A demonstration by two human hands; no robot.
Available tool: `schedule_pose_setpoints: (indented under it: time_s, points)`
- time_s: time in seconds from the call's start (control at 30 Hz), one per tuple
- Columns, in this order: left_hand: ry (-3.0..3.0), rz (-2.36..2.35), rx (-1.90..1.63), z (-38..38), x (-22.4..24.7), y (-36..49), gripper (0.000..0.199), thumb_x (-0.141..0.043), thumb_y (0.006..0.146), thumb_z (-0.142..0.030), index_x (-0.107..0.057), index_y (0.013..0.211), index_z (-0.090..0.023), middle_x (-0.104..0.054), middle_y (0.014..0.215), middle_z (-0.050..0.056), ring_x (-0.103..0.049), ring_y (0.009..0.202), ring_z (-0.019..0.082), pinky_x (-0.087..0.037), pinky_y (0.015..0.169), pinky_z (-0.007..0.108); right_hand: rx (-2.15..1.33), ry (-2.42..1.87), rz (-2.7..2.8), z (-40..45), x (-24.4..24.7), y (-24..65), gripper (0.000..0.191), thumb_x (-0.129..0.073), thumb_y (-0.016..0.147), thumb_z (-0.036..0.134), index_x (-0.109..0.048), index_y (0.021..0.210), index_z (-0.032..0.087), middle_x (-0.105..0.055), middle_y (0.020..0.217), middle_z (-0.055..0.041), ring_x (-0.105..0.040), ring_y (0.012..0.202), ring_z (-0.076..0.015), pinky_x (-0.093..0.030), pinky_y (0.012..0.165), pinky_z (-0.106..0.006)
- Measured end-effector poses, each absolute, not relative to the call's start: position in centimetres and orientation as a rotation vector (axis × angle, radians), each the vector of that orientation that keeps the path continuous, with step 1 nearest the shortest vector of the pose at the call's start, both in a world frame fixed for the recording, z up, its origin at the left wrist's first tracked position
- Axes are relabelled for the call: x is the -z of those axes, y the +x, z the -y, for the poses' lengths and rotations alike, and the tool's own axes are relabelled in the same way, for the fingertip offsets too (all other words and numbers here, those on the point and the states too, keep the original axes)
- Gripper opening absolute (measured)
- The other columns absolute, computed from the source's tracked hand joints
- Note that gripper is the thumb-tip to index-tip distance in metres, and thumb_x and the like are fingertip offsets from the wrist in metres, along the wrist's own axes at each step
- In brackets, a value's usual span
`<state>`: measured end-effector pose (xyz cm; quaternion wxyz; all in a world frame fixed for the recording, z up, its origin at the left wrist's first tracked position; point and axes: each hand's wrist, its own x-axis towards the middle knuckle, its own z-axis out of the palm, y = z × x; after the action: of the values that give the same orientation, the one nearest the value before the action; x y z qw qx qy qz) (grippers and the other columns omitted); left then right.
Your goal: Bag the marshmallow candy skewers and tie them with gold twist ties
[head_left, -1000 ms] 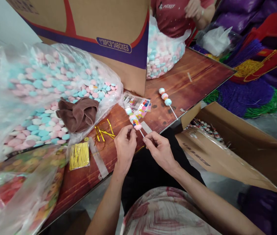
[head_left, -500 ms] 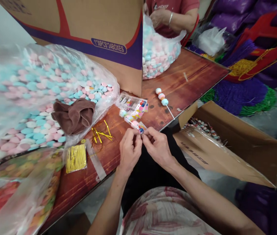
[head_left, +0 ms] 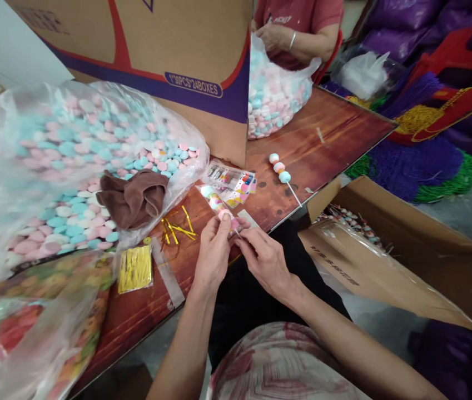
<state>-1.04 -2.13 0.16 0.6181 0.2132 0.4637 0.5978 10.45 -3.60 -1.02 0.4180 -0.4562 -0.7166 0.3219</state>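
Marshmallow skewer extends beyond left grip, lower end at right grip.

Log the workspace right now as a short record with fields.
left hand: around wrapped skewer
right hand: fingers at its lower end
on table: bare skewer, wrappers, loose gold ties, tie pack
cloth: brown, on marshmallow bag
carton: open, skewers inside
person: across table, by second bag
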Motion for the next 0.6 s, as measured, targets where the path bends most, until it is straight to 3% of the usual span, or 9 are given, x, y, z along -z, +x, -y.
schedule_pose_setpoints:
  time_s: [0.17, 0.33, 0.6]
  points:
    - [0.429, -0.978, -1.395, 2.2, 0.0, -1.1, 0.026, -0.074, 0.078, -0.034, -0.064, 0.09, -0.014, -0.072, 0.09, 0.008, -0.071, 0.087, 0.021, -0.053, 0.082, 0.033, -1.305, -1.181, 1.553, 4.3, 0.6, 11.1, 0.023, -0.049, 0.094, 0.026, -0.058, 0.075, 0.019, -0.054, 0.065, 0.0018, -0.048, 0.059, -0.0118, -0.04, 0.058, -0.023]
    - [0.505, -1.0, -1.359, 2.6, 0.2, -0.7, 0.028, -0.069, 0.082, -0.039, -0.069, 0.088, -0.012, -0.074, 0.087, 0.012, -0.07, 0.089, 0.025, -0.052, 0.083, 0.036, -1.373, -1.141, 1.429, 3.9, 0.2, 10.6, 0.023, -0.054, 0.09, 0.026, -0.057, 0.069, 0.018, -0.051, 0.062, 0.0029, -0.046, 0.058, -0.011, -0.038, 0.057, -0.023]
    - [0.527, -1.015, -1.448, 3.6, 0.5, -0.9, 0.024, -0.068, 0.083, -0.039, -0.07, 0.088, -0.016, -0.069, 0.076, 0.004, -0.059, 0.063, 0.012, -0.047, 0.057, 0.023, -1.539, -1.085, 1.349, 3.2, -0.3, 9.3, 0.03, -0.056, 0.091, 0.039, -0.053, 0.068, 0.02, -0.049, 0.058, 0.0031, -0.041, 0.049, -0.0099, -0.032, 0.045, -0.023]
